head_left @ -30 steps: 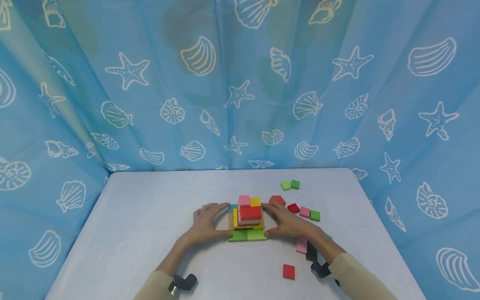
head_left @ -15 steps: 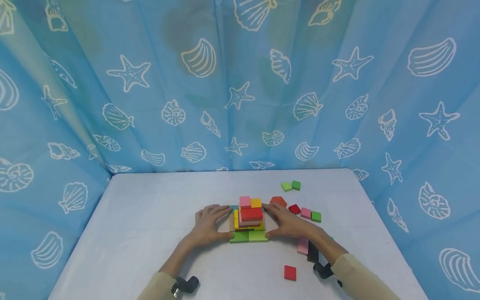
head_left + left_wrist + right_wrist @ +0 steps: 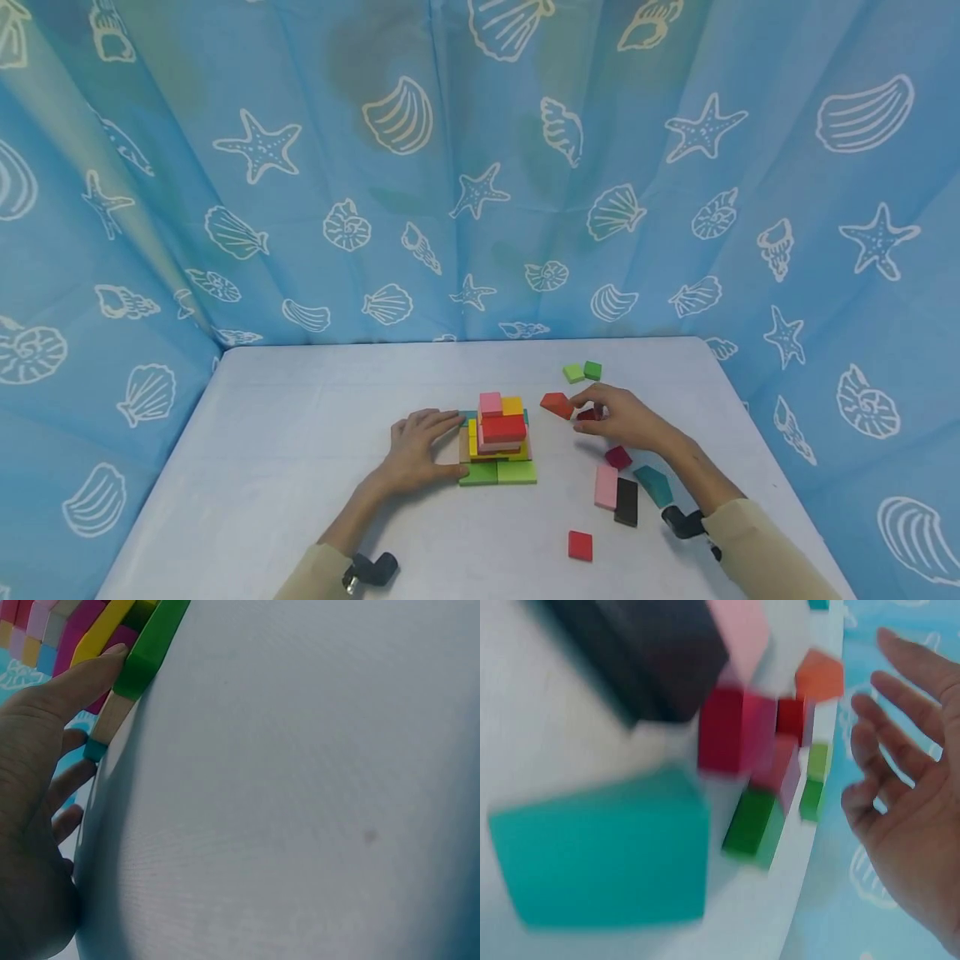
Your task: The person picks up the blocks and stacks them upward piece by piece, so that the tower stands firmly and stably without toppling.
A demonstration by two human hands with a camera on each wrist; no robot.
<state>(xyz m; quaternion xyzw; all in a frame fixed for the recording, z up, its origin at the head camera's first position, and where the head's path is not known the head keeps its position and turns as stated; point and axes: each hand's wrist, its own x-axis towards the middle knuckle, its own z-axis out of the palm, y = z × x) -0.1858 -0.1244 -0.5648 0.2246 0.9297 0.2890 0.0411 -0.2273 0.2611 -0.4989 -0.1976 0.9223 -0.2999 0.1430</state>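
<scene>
A stepped stack of coloured wooden blocks (image 3: pixel 503 429) stands mid-table on a flat base with green blocks in front. Along its left side my left hand (image 3: pixel 412 450) touches the base. In the left wrist view the thumb lies against a green block (image 3: pixel 146 664), and other fingers reach toward a teal block (image 3: pixel 94 750). My right hand (image 3: pixel 626 417) is over the loose blocks, fingers loosely bent, a dark red block (image 3: pixel 590 414) partly hidden by them. Right of the stack lies an orange-red block (image 3: pixel 557 405). In the right wrist view nothing shows in the hand.
Nearer my right forearm lie a crimson block (image 3: pixel 618 457), a pink block (image 3: pixel 606 487), a black block (image 3: pixel 626 502) and a teal block (image 3: pixel 654 485). A red block (image 3: pixel 580 546) lies toward the front. Two green blocks (image 3: pixel 583 372) sit farther back, before a blue shell-patterned curtain (image 3: pixel 450 167).
My right hand has left the stack's right side and moved right, over the loose blocks. The left hand and the stack have stayed in place.
</scene>
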